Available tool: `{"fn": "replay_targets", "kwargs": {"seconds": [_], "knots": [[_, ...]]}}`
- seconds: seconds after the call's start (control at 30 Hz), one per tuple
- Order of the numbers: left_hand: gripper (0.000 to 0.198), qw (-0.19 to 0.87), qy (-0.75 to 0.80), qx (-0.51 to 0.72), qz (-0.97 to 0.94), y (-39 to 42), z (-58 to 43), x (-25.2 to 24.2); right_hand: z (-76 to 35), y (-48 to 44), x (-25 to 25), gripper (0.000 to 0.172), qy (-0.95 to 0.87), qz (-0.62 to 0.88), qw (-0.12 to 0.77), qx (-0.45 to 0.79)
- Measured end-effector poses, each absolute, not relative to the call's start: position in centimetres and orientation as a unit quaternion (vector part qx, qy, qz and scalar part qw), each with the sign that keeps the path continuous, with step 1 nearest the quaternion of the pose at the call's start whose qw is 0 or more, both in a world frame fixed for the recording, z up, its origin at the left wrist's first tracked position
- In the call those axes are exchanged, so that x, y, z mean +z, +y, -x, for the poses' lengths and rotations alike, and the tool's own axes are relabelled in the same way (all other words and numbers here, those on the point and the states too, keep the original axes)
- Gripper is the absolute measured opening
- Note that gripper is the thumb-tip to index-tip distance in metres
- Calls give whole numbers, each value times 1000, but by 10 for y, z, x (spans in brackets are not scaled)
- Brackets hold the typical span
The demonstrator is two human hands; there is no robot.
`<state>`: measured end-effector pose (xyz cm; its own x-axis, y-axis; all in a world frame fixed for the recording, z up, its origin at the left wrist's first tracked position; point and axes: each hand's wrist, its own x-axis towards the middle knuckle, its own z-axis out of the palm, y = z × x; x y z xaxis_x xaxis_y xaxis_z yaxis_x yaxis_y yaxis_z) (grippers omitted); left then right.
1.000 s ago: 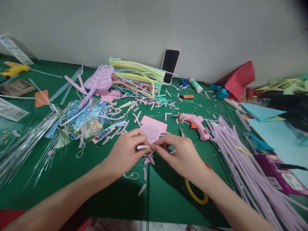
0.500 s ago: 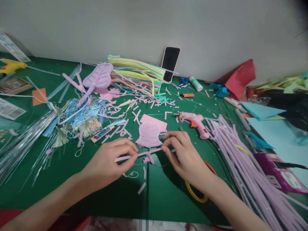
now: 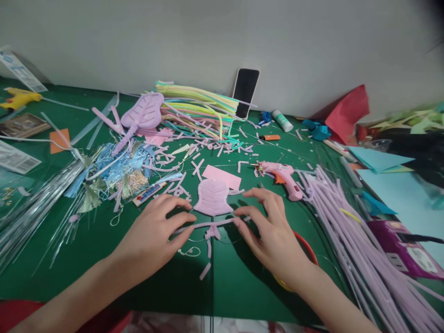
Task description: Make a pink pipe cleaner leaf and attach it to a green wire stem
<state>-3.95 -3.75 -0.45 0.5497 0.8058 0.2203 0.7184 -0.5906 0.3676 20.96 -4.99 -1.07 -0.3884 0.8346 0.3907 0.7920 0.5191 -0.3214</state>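
Both hands are at work over a dark green counter (image 3: 166, 286). A thin, fuzzy lilac strip (image 3: 213, 224) spans the gap between them, slightly bowed, just below a ribbed lilac panel (image 3: 212, 199) with a flared lower edge. The left hand (image 3: 193, 222) has its thumb against the strip's left part, fingers curved and a little parted. The right hand (image 3: 237, 216) has its thumb tip at the right end, with a narrow gap to the forefinger and the other fingers spread. Whether either grip is firm cannot be told. A small bow-like lilac piece (image 3: 212, 232) sits immediately below the strip's middle.

Labels and markings: the white printed packet (image 3: 17, 157) at far left bears a barcode; its lettering is too small to read. A second white packet (image 3: 22, 69) leans near the wall with blue print, illegible. The white-and-green cylindrical tube (image 3: 282, 121) carries a label, unreadable. The glossy purple box (image 3: 402, 247) at right shows a pale label patch, text indistinct. A black-screened phone (image 3: 246, 92) stands against the wall, its display dark. A pink plastic glue gun (image 3: 282, 175) with an orange trigger lies beyond the right hand; any marking is unclear.
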Motion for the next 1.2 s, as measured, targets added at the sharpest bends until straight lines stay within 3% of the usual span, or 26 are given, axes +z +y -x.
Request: {"fn": "replay_targets", "kwargs": {"seconds": [0.1,0.27,0.53,0.8,1.0,1.2], "knots": [[22,91,400,174,-895,-32,28,3,-204,-48,-2,14,-866,444,229,11],[21,148,380,95,-908,-25,13,3,-195,-45,-2,15,-897,399,188,-37],[25,201,387,56,-898,-15,7,0,-186,-30,-15,9,-872,462,161,-24],[26,187,426,42,-884,-21,8,-2,-185,-48,-11,7,-867,478,132,-37],[28,149,416,20,-897,-29,12,-1,-183,-56,-12,10,-865,482,139,-8],[21,201,424,94,-878,-35,17,-4,-187,-59,-10,13,-840,480,224,118]]}}
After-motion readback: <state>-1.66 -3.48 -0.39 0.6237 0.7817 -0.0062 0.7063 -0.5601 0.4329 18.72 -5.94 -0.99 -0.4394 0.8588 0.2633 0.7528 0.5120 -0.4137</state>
